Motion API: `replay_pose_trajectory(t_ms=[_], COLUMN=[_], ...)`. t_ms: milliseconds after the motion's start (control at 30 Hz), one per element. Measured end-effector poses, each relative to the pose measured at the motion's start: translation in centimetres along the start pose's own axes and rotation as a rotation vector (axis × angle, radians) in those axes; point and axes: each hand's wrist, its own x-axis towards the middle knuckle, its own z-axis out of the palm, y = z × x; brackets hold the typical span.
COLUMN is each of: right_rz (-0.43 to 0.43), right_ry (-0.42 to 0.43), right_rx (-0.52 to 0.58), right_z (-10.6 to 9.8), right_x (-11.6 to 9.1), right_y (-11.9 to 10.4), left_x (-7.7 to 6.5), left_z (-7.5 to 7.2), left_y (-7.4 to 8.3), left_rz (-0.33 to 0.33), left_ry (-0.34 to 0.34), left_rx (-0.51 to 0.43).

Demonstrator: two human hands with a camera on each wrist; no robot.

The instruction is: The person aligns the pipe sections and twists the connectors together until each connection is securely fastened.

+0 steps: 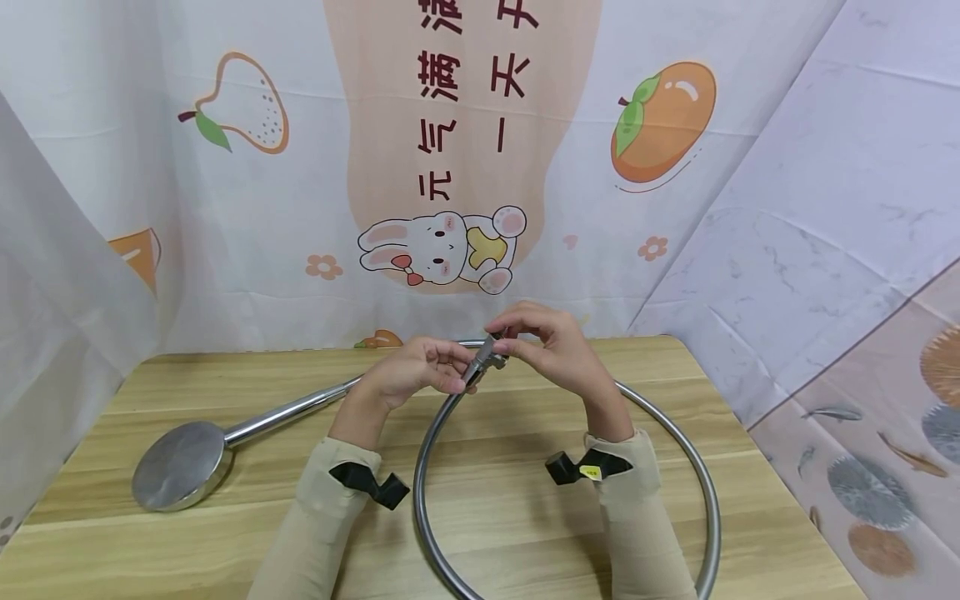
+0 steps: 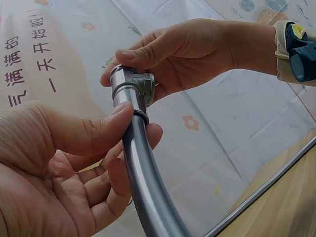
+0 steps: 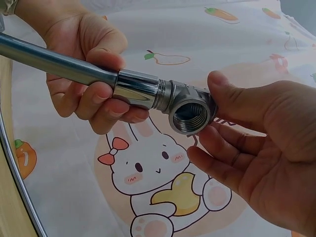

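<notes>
My left hand [image 1: 420,367] pinches the smooth chrome end nut [image 3: 136,89] of a grey metal shower hose [image 1: 422,492], thumb on one side and fingers curled round the other. My right hand [image 1: 555,348] grips a metal tee fitting [image 3: 178,95] at its far end between thumb and fingers. Nut and tee are in line and joined, with a short band of thread [image 3: 161,96] showing between them. The tee's side opening, threaded inside, faces the right wrist camera. Both hands hold the parts above the back of the table.
From my hands the hose loops toward me across the wooden table [image 1: 517,500]. A round metal shower head [image 1: 183,468] with a chrome handle [image 1: 288,413] lies at the left. A printed curtain [image 1: 255,217] hangs behind the table, and more cloth [image 1: 795,250] on the right.
</notes>
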Motion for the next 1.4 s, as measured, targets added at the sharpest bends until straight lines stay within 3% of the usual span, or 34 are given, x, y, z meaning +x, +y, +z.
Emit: replay_pose_trajectory(t_ms=[467, 933, 1400], right_rz=[0.032, -0.044, -0.002], right_ry=[-0.010, -0.069, -0.052], right_rx=[0.025, 0.061, 0.045], right_z=[0.12, -0.03, -0.13], right_x=[0.18, -0.05, -0.19], right_y=[-0.06, -0.18, -0.34], left_x=[-0.14, -0.30, -0.37], left_z=[0.11, -0.02, 0.20], left_y=[0.22, 0.36, 0.43], left_rz=[-0.001, -0.001, 0.000], left_ry=[0.002, 0.003, 0.007], left_rx=[0.009, 0.015, 0.019])
